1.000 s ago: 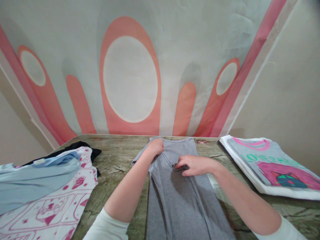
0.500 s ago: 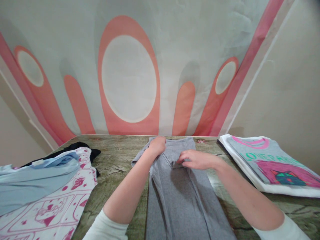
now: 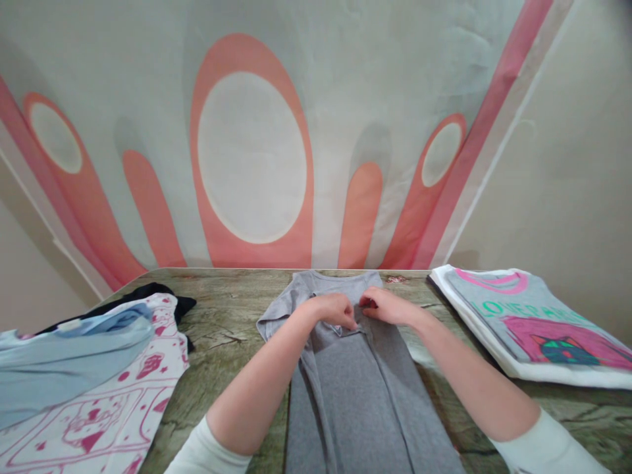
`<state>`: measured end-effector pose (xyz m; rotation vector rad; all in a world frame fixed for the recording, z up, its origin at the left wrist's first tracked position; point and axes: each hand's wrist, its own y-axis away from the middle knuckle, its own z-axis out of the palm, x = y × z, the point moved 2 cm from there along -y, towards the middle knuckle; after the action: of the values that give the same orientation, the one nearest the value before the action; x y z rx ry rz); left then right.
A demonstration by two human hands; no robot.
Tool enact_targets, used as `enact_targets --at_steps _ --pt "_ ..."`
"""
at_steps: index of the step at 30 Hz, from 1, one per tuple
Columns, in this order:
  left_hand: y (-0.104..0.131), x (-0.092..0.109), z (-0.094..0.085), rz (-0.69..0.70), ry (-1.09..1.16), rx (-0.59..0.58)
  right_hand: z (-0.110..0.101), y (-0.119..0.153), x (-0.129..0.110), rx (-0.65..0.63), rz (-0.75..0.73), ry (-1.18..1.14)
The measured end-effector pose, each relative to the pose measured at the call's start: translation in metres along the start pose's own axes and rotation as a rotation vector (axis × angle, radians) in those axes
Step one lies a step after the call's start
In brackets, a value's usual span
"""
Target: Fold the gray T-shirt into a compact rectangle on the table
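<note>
A grey garment (image 3: 355,388) lies lengthwise on the wood-patterned table, its neckline at the far edge and its sides folded inward. My left hand (image 3: 336,311) pinches the cloth just below the neckline, fingers pointing right. Close beside it on the right, my right hand (image 3: 382,306) has its fingertips closed on the same grey cloth near the shoulder. A sleeve part spreads out to the left of my left hand. Small folds of cloth show between the two hands.
On the left lie a light blue garment (image 3: 74,359), a white one with pink prints (image 3: 158,362) and a black one (image 3: 185,306). A folded stack with a grey printed shirt (image 3: 533,322) on top is at the right. A patterned backdrop (image 3: 330,131) stands behind the table (image 3: 222,329).
My left hand has moved from the neckline toward me and to the right. My right hand has shifted slightly up, its fingers now closed on the cloth. The view has tilted slightly.
</note>
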<state>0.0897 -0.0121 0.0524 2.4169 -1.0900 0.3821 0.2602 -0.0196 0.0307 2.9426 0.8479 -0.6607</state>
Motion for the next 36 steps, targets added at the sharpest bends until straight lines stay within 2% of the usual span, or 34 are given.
enact_targets --at_steps 4,6,8,11,13,15,20,24,28,32,36 --pt "0.003 0.003 0.0 -0.068 0.056 -0.068 0.005 -0.002 0.01 -0.002 -0.006 -0.085" --pt "0.002 0.005 -0.001 -0.065 0.003 -0.019 0.005 -0.004 0.015 0.002 -0.006 -0.122" --pt "0.0 0.006 -0.003 -0.041 -0.096 0.133 0.005 -0.006 0.021 0.084 0.029 -0.122" --pt "-0.006 0.007 0.0 -0.028 -0.214 0.438 0.007 -0.01 0.032 0.29 0.094 -0.055" --pt "-0.01 0.006 0.008 -0.027 -0.249 0.538 0.012 -0.013 0.038 0.346 0.098 -0.001" --pt "-0.014 0.005 0.019 -0.015 -0.272 0.53 0.019 -0.015 0.041 0.323 0.094 0.043" --pt "-0.018 0.002 0.039 -0.085 -0.266 0.365 0.032 -0.015 0.043 0.175 0.105 0.121" --pt "-0.015 0.003 0.038 -0.144 -0.247 0.286 0.032 -0.013 0.043 0.092 0.185 0.159" --pt "-0.013 0.003 0.035 -0.211 -0.223 0.251 0.03 -0.013 0.041 0.078 0.236 0.188" --pt "-0.013 0.002 0.036 -0.225 -0.201 0.26 0.028 -0.018 0.042 0.105 0.278 0.244" --pt "-0.013 0.003 0.036 -0.234 -0.177 0.271 0.026 -0.024 0.055 0.065 0.322 0.268"
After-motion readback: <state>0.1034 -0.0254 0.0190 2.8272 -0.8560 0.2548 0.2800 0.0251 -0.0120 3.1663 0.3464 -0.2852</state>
